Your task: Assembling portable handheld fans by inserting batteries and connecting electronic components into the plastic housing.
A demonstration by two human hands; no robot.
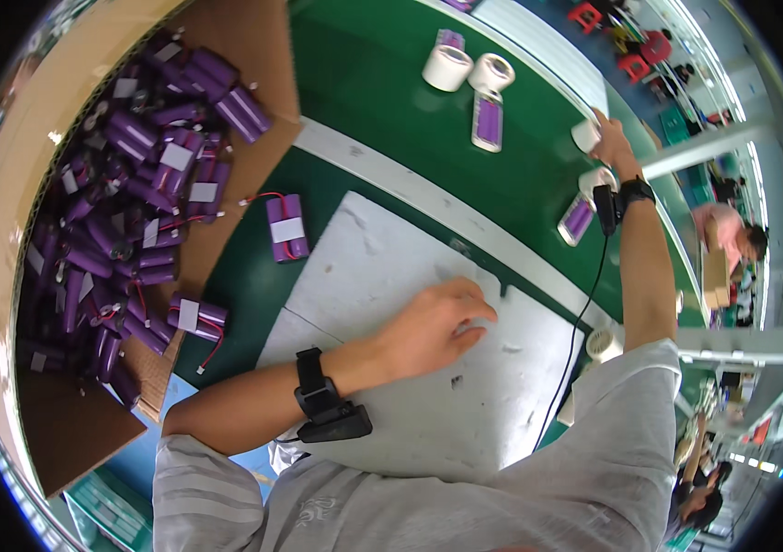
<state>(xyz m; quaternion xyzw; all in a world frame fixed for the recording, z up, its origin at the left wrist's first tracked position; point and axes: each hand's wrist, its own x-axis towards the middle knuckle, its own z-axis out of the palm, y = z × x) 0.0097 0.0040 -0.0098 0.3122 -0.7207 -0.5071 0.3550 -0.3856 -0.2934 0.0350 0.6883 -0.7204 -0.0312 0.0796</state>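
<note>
Right hand (615,149) at white roll (584,136), purple batteries (132,134)

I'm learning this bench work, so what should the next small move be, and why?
Perhaps secure the right grip on the white roll beside it: the fingertips are right at that roll, though whether they hold it is unclear. The left grip looks empty above the pale board, so the right seems better placed to act.

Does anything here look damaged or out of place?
The white board looks worn: a dark mark spots its middle and a line crosses its left side. The purple packs in the cardboard box lie jumbled.
</note>
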